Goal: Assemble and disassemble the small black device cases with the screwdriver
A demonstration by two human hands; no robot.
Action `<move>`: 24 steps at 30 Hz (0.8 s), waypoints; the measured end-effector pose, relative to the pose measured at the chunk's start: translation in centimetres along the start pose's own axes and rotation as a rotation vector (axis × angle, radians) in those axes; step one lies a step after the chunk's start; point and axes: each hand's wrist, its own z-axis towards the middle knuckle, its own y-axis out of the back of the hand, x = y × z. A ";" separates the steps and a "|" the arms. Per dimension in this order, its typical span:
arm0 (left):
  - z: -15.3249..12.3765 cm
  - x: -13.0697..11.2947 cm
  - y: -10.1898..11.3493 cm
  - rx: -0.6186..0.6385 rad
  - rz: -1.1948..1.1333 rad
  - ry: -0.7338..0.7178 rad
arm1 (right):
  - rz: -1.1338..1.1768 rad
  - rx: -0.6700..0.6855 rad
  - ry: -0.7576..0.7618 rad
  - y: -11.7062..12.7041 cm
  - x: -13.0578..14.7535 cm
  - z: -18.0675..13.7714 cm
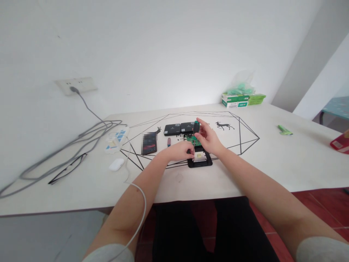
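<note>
My right hand (208, 137) is closed around the dark green handle of a screwdriver (196, 127), which stands upright with its shaft pointing down. Close beside the shaft, my left hand (181, 150) has its fingers pinched together near the tip; what they hold, if anything, is hidden. Under both hands lies an opened black plastic casing (207, 162) with a whitish part and a small yellowish piece inside. A green circuit board (191, 139) shows at the casing's far side, partly covered by my hands.
Two black boxes (172, 129) sit behind the hands. A small screwdriver (169, 142) and a phone (149, 143) lie to the left, then a power strip (117, 139), a white case (116, 165), cables and glasses (68, 168). Green boxes (236, 99) stand at the back right.
</note>
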 end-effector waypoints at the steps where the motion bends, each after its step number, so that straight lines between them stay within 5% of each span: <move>1: -0.1 -0.1 0.1 0.002 -0.002 0.001 | 0.003 0.017 0.007 0.0 0.2 -0.1; 24: 0.0 0.3 -0.2 -0.018 -0.023 -0.033 | -0.005 0.089 0.097 -0.5 1.3 -0.5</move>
